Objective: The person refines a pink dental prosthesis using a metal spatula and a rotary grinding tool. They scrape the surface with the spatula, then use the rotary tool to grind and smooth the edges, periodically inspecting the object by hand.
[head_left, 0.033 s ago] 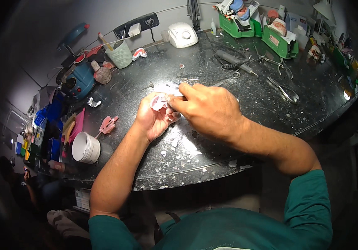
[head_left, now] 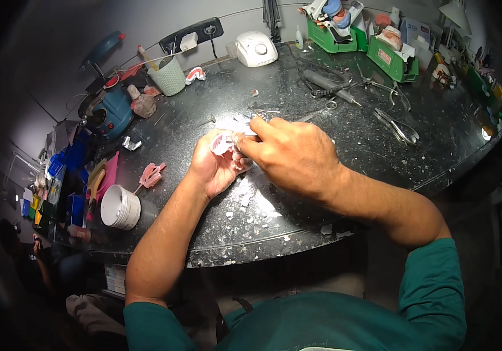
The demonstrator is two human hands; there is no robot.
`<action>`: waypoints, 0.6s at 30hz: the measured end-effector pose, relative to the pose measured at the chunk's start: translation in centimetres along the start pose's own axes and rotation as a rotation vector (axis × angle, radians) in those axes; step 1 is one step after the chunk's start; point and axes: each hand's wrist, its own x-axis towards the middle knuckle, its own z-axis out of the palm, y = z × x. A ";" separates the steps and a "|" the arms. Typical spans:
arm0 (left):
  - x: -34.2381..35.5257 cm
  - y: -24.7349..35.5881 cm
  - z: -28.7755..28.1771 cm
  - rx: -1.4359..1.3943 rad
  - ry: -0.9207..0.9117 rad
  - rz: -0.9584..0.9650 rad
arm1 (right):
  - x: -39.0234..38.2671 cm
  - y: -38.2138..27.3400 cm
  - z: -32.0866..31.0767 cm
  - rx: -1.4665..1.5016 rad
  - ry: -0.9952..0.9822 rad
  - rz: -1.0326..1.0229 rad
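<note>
My left hand (head_left: 211,169) is closed around a small pink-and-white dental piece (head_left: 221,144), which looks like a denture with white plaster on it. Over its right side sits my right hand (head_left: 292,146), fingers curled tight against the piece. Whatever the right fingers grip is hidden behind the knuckles, so I cannot make it out. White chips and dust (head_left: 246,200) lie on the black bench (head_left: 297,231) below the hands. Just beyond the left hand is a thin metal bur (head_left: 206,121).
A white tub (head_left: 121,208) and a pink piece on a stick (head_left: 151,174) stand left. To the right lie a rotary handpiece (head_left: 331,86) and pliers (head_left: 397,127). Green bins (head_left: 392,59) and a white control box (head_left: 256,49) line the back. A person (head_left: 43,263) is far left.
</note>
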 end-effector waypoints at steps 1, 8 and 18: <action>0.0 0.2 -0.4 -0.011 -0.034 -0.039 | 0.1 -0.2 -0.1 -0.028 0.010 -0.010; -0.2 0.9 -0.6 0.027 -0.128 -0.271 | 0.8 2.1 -0.3 -0.027 -0.012 -0.231; 0.5 1.0 -1.0 -0.013 -0.161 -0.314 | 0.2 1.5 -0.1 0.098 -0.102 -0.040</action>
